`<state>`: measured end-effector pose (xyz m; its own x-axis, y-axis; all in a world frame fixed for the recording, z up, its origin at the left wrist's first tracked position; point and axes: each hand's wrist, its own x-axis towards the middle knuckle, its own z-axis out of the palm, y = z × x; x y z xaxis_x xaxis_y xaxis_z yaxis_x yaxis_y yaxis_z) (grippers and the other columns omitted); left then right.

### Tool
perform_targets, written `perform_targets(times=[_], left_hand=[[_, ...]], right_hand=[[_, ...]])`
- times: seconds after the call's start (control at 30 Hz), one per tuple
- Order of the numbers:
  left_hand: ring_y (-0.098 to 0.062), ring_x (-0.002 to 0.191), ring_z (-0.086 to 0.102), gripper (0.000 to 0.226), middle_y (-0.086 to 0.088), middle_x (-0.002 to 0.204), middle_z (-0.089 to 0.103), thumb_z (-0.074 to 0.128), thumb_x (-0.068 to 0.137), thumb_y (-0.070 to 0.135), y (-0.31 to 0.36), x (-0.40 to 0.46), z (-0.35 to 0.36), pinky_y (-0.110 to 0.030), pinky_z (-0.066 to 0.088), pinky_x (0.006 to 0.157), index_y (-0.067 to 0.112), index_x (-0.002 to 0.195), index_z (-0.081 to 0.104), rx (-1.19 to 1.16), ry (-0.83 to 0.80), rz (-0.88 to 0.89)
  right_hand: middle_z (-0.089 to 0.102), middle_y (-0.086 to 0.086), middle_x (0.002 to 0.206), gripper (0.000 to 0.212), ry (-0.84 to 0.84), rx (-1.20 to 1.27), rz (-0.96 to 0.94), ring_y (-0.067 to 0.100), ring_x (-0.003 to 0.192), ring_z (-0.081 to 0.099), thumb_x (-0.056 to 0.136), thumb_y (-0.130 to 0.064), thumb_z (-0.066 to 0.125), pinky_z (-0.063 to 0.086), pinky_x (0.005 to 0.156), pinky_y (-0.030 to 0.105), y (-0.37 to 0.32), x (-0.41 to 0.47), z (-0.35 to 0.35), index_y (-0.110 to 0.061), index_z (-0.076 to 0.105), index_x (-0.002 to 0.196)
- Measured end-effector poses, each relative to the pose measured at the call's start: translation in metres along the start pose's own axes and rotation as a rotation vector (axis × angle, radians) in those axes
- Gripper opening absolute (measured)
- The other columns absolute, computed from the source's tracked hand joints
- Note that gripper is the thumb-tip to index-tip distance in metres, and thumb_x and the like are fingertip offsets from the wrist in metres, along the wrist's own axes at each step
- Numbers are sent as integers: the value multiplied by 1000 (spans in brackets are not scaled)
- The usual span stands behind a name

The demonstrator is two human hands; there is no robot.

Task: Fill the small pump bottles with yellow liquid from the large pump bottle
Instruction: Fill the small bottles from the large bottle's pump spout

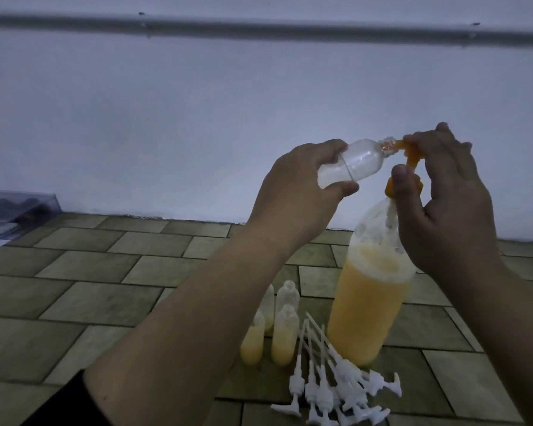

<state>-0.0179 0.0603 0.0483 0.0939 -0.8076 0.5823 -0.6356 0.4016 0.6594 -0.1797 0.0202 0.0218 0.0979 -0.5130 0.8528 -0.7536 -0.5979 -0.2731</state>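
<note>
The large pump bottle (368, 305) stands on the tiled floor, more than half full of yellow liquid, with an orange pump head (410, 156) on top. My right hand (443, 198) grips the pump head, fingers over its top and thumb by its collar. My left hand (299, 189) holds a clear, empty small bottle (145, 162) tilted on its side, its open neck against the orange spout. Several small bottles (285, 335) stand on the floor left of the large one, some partly filled with yellow liquid, one empty.
A pile of several white pump tops (336, 385) with long dip tubes lies on the floor in front of the bottles. A pale wall rises close behind. A clear plastic box (16, 207) sits at the far left by the wall.
</note>
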Motion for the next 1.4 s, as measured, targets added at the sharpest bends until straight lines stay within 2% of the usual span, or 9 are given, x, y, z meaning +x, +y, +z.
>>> perform_targets(times=[0.07, 0.23, 0.47, 0.63, 0.83, 0.9, 1.07, 1.3, 1.4], left_hand=[[-3, 84, 46, 41, 13, 110, 59, 70, 81, 27, 0, 1, 0, -9, 36, 75, 28, 120, 58, 16, -8, 15], [-5, 86, 46, 39, 14, 111, 59, 69, 82, 26, -1, 1, 6, -13, 38, 75, 28, 119, 58, 62, 4, 42], [-3, 80, 44, 39, 14, 108, 62, 69, 82, 24, -7, -5, 12, -12, 38, 75, 25, 119, 59, 70, -2, 58], [-3, 82, 44, 40, 15, 110, 59, 69, 83, 25, -2, -1, 4, -8, 35, 73, 27, 121, 59, 83, 3, 66], [-6, 85, 47, 42, 13, 113, 62, 69, 83, 24, 2, 0, 3, -16, 40, 76, 26, 123, 58, 121, 23, 92], [-7, 86, 49, 42, 12, 113, 63, 70, 82, 23, 2, -2, 4, -19, 43, 78, 25, 122, 59, 106, 33, 80], [-15, 89, 55, 35, 8, 105, 66, 69, 82, 19, 2, -7, 7, -36, 48, 83, 23, 116, 61, 112, 19, 79], [-15, 94, 54, 39, 10, 109, 64, 69, 83, 21, 6, 0, 4, -35, 46, 87, 26, 120, 59, 112, 12, 75], [-17, 100, 53, 44, 11, 117, 62, 69, 82, 20, 3, -2, 10, -38, 45, 91, 26, 124, 58, 99, 38, 81]], right_hand=[[41, 6, 146, 55, 1, -1, -8, 18, 142, 25, 96, -49, 27, 7, 110, 18, 1, -1, 1, -14, 44, 135], [45, 6, 142, 55, 25, -25, 15, 24, 138, 33, 95, -52, 30, 4, 110, 18, 4, -1, 4, -15, 46, 132], [51, 10, 134, 42, 68, 21, -1, 23, 132, 40, 99, -35, 36, 10, 118, 31, 9, -11, 10, -8, 50, 129], [51, 10, 134, 44, 86, 49, -31, 19, 132, 38, 100, -36, 32, 5, 116, 18, 5, -5, 9, -8, 51, 128], [54, 12, 130, 38, 166, 63, -27, 21, 128, 43, 101, -27, 34, 11, 118, 27, 2, -4, 13, -5, 52, 126], [55, 12, 128, 38, 184, 66, -15, 22, 124, 47, 101, -28, 35, 11, 117, 25, 2, -5, 15, -5, 53, 124], [58, 11, 125, 37, 185, 78, -15, 22, 119, 50, 101, -28, 36, 13, 118, 27, 6, -8, 16, -4, 55, 122], [54, 12, 132, 47, 145, 33, -45, 24, 135, 39, 100, -38, 30, 4, 116, 19, 4, -3, 6, -6, 53, 126], [55, 12, 130, 47, 172, 56, -18, 25, 130, 43, 99, -38, 31, 7, 118, 23, 3, -5, 8, -6, 53, 125]])
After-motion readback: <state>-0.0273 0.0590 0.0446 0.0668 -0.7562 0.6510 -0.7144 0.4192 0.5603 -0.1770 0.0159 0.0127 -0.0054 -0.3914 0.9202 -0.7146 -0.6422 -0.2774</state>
